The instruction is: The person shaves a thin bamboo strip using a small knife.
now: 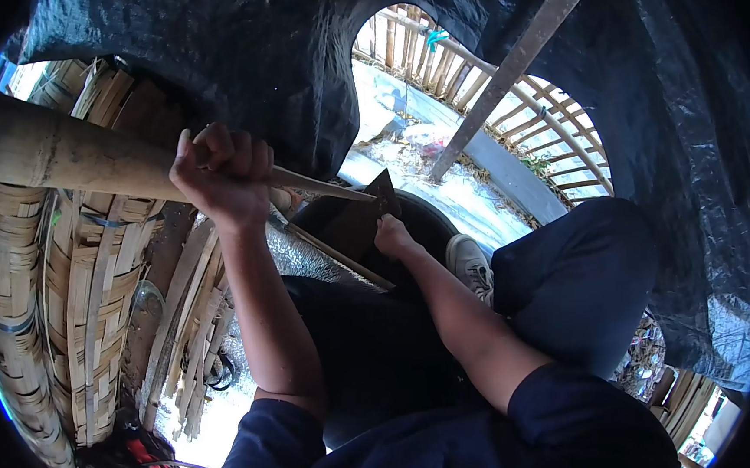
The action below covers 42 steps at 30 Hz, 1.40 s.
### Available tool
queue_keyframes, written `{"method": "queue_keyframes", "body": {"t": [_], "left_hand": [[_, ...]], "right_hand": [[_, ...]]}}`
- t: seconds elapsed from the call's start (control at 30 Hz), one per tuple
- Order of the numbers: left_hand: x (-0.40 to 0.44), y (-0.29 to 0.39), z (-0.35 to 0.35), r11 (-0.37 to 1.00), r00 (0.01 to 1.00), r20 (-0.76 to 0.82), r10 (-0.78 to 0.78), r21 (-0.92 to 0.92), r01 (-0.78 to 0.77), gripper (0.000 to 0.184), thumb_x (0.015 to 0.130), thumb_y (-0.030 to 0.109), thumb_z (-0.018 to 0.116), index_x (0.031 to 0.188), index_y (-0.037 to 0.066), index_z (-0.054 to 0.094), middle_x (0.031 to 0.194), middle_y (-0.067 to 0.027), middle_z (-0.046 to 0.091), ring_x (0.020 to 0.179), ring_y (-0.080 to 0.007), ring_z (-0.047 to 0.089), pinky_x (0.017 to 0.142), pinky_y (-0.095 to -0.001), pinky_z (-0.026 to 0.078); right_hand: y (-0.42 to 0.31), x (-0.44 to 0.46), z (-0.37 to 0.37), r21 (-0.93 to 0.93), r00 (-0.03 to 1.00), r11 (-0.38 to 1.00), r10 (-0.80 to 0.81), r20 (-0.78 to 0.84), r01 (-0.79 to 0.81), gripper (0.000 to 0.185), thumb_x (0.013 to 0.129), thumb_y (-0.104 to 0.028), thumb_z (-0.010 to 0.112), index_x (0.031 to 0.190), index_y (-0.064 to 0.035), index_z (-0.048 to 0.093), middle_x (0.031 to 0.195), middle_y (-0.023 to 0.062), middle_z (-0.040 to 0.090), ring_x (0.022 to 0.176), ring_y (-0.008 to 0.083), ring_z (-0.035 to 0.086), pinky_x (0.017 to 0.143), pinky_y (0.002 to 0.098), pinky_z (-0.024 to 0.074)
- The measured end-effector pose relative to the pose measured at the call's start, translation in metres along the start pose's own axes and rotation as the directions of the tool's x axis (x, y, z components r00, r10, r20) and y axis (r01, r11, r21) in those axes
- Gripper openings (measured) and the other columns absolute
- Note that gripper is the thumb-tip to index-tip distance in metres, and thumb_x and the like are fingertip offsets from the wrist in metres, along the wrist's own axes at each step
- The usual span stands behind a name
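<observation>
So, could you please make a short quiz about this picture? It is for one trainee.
1. Choose one. How does the left hand meet the pale stick?
A) With an open, flat palm
B) In a closed fist
C) Not at all

2. True or false: the right hand, at the dark pointed piece, appears higher in the picture than the left hand.

3. Fill in the colour: the small tie on the slatted fence is ____.

Key: 1. B; 2. False, it appears lower; 3. turquoise.
</observation>
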State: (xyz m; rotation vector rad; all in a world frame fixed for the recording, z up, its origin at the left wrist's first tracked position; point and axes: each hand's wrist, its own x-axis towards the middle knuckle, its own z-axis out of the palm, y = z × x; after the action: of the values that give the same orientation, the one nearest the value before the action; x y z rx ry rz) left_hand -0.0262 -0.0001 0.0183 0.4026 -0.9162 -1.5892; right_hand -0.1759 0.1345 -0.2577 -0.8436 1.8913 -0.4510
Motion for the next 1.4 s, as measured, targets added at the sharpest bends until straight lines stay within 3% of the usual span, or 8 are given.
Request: {"method": "queue_keyframes", "body": {"t": [0.4,0.6,0.8,0.9,1.0,1.07,1.33,1.4], "left_hand": [[-0.004,0.028,-0.020,0.979,0.978,-0.087,0.191,-0.062,-0.196,0.034,0.085,0.037,0.037,0.060,0.016,0.025,0.050,0.0032,0.017,0.046,-0.0105,0.013,0.045,-0.0301,0.014],[-0.006,0.026,-0.030,0.992,0.984,-0.133,0.114,-0.029,-0.119,0.033,0.081,0.034,0.044,0.060,0.016,0.026,0.052,0.0022,0.018,0.049,-0.0114,0.016,0.050,-0.0304,0.016],[0.000,0.024,-0.050,0.968,0.911,-0.331,0.246,0.033,-0.249,0.032,0.082,0.035,0.044,0.062,0.016,0.028,0.055,0.0018,0.020,0.051,-0.0119,0.018,0.051,-0.0302,0.018],[0.002,0.023,-0.056,0.954,0.860,-0.414,0.297,0.085,-0.288,0.031,0.080,0.034,0.046,0.061,0.016,0.030,0.055,0.0017,0.021,0.051,-0.0122,0.018,0.051,-0.0301,0.018],[0.001,0.018,-0.059,0.962,0.869,-0.414,0.269,0.070,-0.264,0.030,0.079,0.033,0.047,0.061,0.015,0.031,0.055,0.0017,0.021,0.051,-0.0125,0.018,0.052,-0.0300,0.018],[0.001,0.016,-0.061,0.970,0.893,-0.383,0.238,0.040,-0.241,0.030,0.079,0.033,0.047,0.061,0.015,0.031,0.055,0.0016,0.022,0.051,-0.0127,0.018,0.052,-0.0300,0.018],[0.002,0.013,-0.072,0.968,0.917,-0.361,0.168,-0.117,-0.223,0.031,0.085,0.035,0.037,0.063,0.015,0.029,0.057,-0.0008,0.022,0.054,-0.0141,0.020,0.053,-0.0317,0.019],[0.003,0.011,-0.072,0.971,0.924,-0.350,0.155,-0.121,-0.208,0.032,0.086,0.035,0.036,0.063,0.014,0.028,0.057,-0.0009,0.022,0.054,-0.0144,0.020,0.053,-0.0319,0.020]], "right_hand": [[0.025,0.015,0.020,0.043,0.995,0.998,-0.039,-0.094,0.043,0.030,0.095,-0.019,0.042,0.103,0.0074,0.054,0.101,0.0323,0.060,0.102,0.0462,0.056,0.086,0.0489,0.0464],[-0.013,0.004,-0.039,0.100,0.927,0.940,0.297,0.227,-0.326,0.034,0.097,-0.029,0.043,0.106,0.0025,0.052,0.085,0.0189,0.064,0.076,0.0267,0.065,0.066,0.0376,0.0518],[0.024,0.019,-0.072,0.350,0.937,0.936,-0.102,0.333,-0.023,0.035,0.096,-0.034,0.046,0.106,-0.0009,0.053,0.082,0.0133,0.064,0.070,0.0181,0.061,0.062,0.0309,0.0499],[0.044,0.027,-0.079,-0.041,0.863,0.987,-0.118,0.492,0.158,0.034,0.096,-0.034,0.047,0.103,-0.0012,0.055,0.077,0.0093,0.061,0.066,0.0163,0.058,0.059,0.0301,0.0483],[0.071,0.042,-0.070,-0.078,0.988,0.989,-0.132,-0.075,0.126,0.035,0.095,-0.035,0.050,0.101,-0.0012,0.056,0.075,0.0064,0.061,0.062,0.0137,0.056,0.058,0.0288,0.0474],[0.054,0.032,-0.091,0.386,0.986,0.909,0.128,0.106,-0.160,0.035,0.094,-0.034,0.050,0.100,-0.0003,0.058,0.077,0.0070,0.063,0.060,0.0121,0.057,0.057,0.0286,0.0481],[0.039,0.021,-0.077,-0.042,0.756,0.999,0.014,0.654,0.018,0.030,0.095,-0.031,0.051,0.092,-0.0021,0.059,0.071,0.0037,0.061,0.053,0.0102,0.053,0.049,0.0267,0.0432],[0.047,0.027,-0.061,0.371,0.998,0.927,0.058,-0.001,-0.054,0.029,0.093,-0.031,0.053,0.093,-0.0028,0.061,0.072,0.0043,0.062,0.055,0.0107,0.054,0.051,0.0269,0.0441]]}}
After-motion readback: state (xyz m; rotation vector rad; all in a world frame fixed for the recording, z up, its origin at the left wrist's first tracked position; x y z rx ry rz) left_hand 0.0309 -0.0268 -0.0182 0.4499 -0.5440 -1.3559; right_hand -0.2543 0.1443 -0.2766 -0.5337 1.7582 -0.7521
